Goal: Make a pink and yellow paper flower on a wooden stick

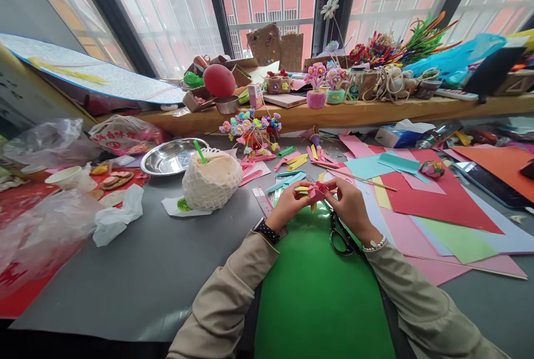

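Observation:
My left hand [291, 202], with a dark watch band at the wrist, pinches the left side of a folded pink paper piece [317, 190]. From the other side the fingers of my right hand [349, 204] close on the same piece. Yellow paper shows beside and below the pink folds; whether it is joined to them I cannot tell. Under my hands lies a green mat [321, 298]. Black-handled scissors [342, 242] rest on it, partly hidden by my right hand. Just beyond are folded strips in turquoise [285, 182], yellow [297, 162] and pink [251, 171].
Sheets of coloured paper, a red one [446, 197] among them, spread at the right with a thin stick [367, 178] across them. A netted coconut [212, 181] with a green straw, a metal plate [161, 158] and plastic bags [45, 220] stand left. Crafts crowd the wooden ledge [287, 116].

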`<state>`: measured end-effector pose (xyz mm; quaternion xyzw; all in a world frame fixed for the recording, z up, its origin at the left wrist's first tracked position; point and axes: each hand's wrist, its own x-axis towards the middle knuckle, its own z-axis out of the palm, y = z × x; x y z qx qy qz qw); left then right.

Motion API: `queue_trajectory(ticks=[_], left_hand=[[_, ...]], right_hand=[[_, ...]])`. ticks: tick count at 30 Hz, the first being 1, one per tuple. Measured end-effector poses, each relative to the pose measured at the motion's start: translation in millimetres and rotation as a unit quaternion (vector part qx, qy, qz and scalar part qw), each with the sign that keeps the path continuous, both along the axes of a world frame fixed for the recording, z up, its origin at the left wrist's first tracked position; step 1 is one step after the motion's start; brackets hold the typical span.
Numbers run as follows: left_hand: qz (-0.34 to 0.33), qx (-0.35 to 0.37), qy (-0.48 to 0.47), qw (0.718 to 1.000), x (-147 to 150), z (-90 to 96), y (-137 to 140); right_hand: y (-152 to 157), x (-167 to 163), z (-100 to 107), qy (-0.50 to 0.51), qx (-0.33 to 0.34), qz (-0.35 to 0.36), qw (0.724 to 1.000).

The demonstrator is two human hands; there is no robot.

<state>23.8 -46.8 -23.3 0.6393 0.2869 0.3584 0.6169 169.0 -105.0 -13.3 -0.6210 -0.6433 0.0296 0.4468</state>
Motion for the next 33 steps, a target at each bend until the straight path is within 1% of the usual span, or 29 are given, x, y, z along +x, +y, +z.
queue_trajectory(ticks=[2, 4, 5, 7, 9, 11, 13, 16, 20, 24, 27, 33], left_hand=[[-0.002, -0.005, -0.01, 1.0, -1.4, 2.2, -0.2], [-0.026, -0.02, -0.024, 0.999, -4.6, 7.0, -0.1], [-0.048, -0.033, -0.034, 0.998, -6.7, 10.0, 0.2], [-0.096, -0.082, -0.052, 0.991, -10.8, 15.9, 1.1], [-0.098, -0.136, -0.087, 0.982, -13.1, 19.3, 2.2], [-0.082, -0.169, -0.099, 0.977, -12.9, 19.1, 3.1], [-0.067, -0.176, -0.09, 0.978, -11.1, 16.4, 3.5], [-0.076, -0.184, -0.1, 0.975, -8.6, 12.7, 3.1], [-0.1, -0.186, -0.147, 0.966, -9.1, 13.3, 1.0], [-0.126, -0.195, -0.158, 0.96, -10.4, 15.2, -1.3], [-0.129, -0.213, -0.165, 0.954, -9.5, 13.9, -0.9], [-0.105, -0.213, -0.157, 0.959, -7.3, 9.3, 2.9]], right_hand=[[-0.8, -0.3, -0.5, -0.035, 0.029, -0.006, 0.999], [-1.4, 1.8, 0.4, -0.051, 0.048, -0.01, 0.997], [-1.6, 3.6, 1.3, -0.05, 0.052, -0.007, 0.997], [-2.1, 7.1, 3.9, -0.043, 0.052, 0.015, 0.998], [-2.9, 8.6, 6.6, -0.046, 0.05, 0.053, 0.996], [-4.1, 6.9, 8.5, -0.069, 0.06, 0.083, 0.992], [-5.6, 3.0, 9.4, -0.096, 0.083, 0.095, 0.987], [-7.6, -1.9, 8.9, -0.114, 0.109, 0.094, 0.983], [-8.7, -2.3, 7.9, -0.098, 0.122, 0.076, 0.985], [-8.6, -2.1, 9.1, -0.086, 0.151, 0.101, 0.98], [-8.6, -3.6, 9.6, -0.091, 0.172, 0.109, 0.975], [-9.8, -4.8, 10.5, -0.097, 0.16, 0.091, 0.978]])
